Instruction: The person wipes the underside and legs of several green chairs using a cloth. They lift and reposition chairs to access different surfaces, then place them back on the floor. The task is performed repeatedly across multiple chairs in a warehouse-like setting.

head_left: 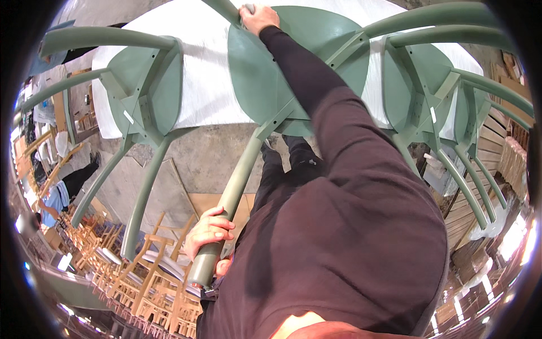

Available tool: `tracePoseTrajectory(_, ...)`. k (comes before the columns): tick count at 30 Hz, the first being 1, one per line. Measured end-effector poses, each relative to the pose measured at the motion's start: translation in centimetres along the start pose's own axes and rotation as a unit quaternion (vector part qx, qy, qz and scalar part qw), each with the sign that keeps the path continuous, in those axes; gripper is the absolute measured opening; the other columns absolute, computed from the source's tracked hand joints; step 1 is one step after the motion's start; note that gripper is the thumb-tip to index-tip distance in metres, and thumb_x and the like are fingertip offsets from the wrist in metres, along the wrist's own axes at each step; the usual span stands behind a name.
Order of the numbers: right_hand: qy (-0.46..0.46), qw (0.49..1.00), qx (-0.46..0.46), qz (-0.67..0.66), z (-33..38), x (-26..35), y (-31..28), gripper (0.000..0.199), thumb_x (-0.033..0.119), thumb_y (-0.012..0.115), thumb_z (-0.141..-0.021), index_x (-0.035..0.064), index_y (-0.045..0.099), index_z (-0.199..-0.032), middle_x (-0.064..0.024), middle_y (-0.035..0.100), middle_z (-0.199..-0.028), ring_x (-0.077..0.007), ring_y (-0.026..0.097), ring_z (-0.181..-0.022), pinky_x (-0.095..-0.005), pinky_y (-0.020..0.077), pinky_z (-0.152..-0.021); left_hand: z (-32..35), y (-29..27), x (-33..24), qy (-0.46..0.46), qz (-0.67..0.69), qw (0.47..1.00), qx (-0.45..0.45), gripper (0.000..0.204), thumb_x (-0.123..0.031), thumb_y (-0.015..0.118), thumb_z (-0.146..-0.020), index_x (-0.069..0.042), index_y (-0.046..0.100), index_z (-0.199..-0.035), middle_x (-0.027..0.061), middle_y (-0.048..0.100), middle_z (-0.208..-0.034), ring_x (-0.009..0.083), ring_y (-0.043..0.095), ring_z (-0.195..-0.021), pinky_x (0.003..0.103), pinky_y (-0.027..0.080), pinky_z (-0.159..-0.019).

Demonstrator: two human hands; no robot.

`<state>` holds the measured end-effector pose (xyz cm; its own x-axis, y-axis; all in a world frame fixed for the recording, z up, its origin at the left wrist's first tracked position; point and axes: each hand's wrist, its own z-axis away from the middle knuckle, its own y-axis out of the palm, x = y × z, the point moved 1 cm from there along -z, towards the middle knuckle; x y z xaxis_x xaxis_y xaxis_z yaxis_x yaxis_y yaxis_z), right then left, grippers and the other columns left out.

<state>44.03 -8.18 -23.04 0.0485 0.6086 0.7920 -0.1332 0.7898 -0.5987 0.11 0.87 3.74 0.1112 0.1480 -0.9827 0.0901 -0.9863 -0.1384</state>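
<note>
A green stool or chair lies upside down in front of me, its rounded seat (254,79) flat on a pale, sheet-covered table (206,96) and its legs pointing up. My left hand (210,233) is wrapped round its near leg (240,175), close to the foot end. Stretched far forward, my right hand (261,20) is closed beside the base of the far leg (224,10), over the seat's underside. A small greyish piece shows at its fingers, too little of it visible to name. Crossed rails with screw holes join the legs; my right sleeve covers part of them.
Similar upturned green seats stand left (121,85) and right (409,85), legs reaching toward me. Bare wooden chair frames (149,271) are piled at lower left. A person in light blue (53,203) is at far left. Slatted wood (491,135) lies at right.
</note>
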Motion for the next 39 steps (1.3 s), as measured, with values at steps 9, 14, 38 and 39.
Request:
tracePoseTrajectory(9,-0.150,0.755,0.310,0.559,0.8,-6.7,-16.3,0.039,0.035,0.076,-0.074,0.0109,0.078,-0.104,-0.0127,0.076,-0.104,-0.0307,0.073,-0.101,-0.0444,0.0596,-0.086,-0.6,0.1,0.5,0.034,0.011,0.999,-0.008,0.052,-0.046,0.080,-0.080,-0.004,0.062,-0.104,0.0102,0.070,-0.073,0.0300,0.073,-0.076,0.057,0.054,-0.091)
tracePoseTrajectory(14,-0.224,0.772,0.063,0.592,0.8,-11.1,-18.1,0.022,0.022,0.060,-0.090,0.0157,0.078,-0.100,-0.0078,0.073,-0.105,-0.0270,0.069,-0.103,-0.0439,0.0507,-0.086,-0.6,-0.3,0.9,0.050,0.030,0.998,-0.011,0.048,-0.040,0.079,-0.079,-0.003,0.063,-0.105,0.0101,0.070,-0.074,0.0298,0.073,-0.076,0.058,0.054,-0.090)
tracePoseTrajectory(38,-0.157,0.970,-0.055,0.176,25.0,-18.2,-13.8,0.046,0.022,0.072,-0.075,0.0096,0.062,-0.118,-0.0176,0.057,-0.126,-0.0395,0.054,-0.116,-0.0516,0.0465,-0.098,0.7,-0.9,1.2,0.014,0.006,0.998,0.053,0.060,-0.054,0.081,-0.081,-0.005,0.056,-0.104,0.0111,0.070,-0.079,0.0309,0.071,-0.084,0.066,0.046,-0.100)
tracePoseTrajectory(39,-0.120,0.979,0.023,0.165,26.2,-18.1,-14.8,0.052,0.023,0.073,-0.076,0.0119,0.060,-0.125,-0.0146,0.057,-0.128,-0.0381,0.053,-0.120,-0.0506,0.0462,-0.100,0.8,-1.1,1.2,0.014,-0.002,0.998,0.058,0.062,-0.057,0.079,-0.082,-0.005,0.055,-0.103,0.0107,0.069,-0.079,0.0302,0.070,-0.083,0.066,0.046,-0.101)
